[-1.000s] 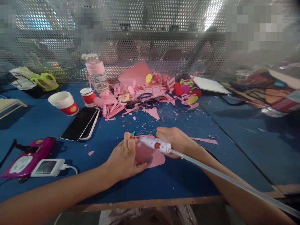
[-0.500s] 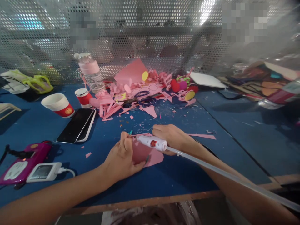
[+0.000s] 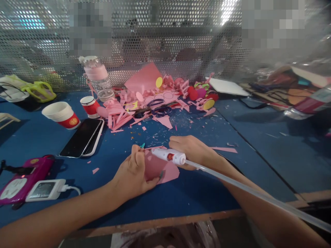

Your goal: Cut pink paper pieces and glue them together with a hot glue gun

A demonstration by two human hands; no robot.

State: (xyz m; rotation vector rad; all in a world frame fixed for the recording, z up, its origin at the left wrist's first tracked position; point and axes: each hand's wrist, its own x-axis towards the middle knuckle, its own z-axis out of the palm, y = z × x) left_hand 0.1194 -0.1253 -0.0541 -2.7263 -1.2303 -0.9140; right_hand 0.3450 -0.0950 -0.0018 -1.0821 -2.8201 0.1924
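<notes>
My left hand [image 3: 134, 172] grips a piece of pink paper [image 3: 159, 168] that lies on the blue table [image 3: 196, 193], thumb on top. My right hand [image 3: 192, 150] holds a white glue gun [image 3: 170, 156] with a long clear glue stick [image 3: 245, 191] trailing back toward me. The gun's nozzle points left at the upper edge of the pink paper, close to my left thumb.
Behind lie pink paper scraps [image 3: 121, 119], scissors [image 3: 155, 110] and coloured paper discs. To the left are two stacked phones [image 3: 82, 137], two paper cups [image 3: 63, 115], a pink bottle [image 3: 98, 79], a magenta power strip [image 3: 22, 175] and a white charger [image 3: 45, 189]. A perforated metal screen [image 3: 160, 41] closes the back.
Both hands stay on the paper and glue gun with little movement. The view has shifted slightly, so the table things sit a bit further left.
</notes>
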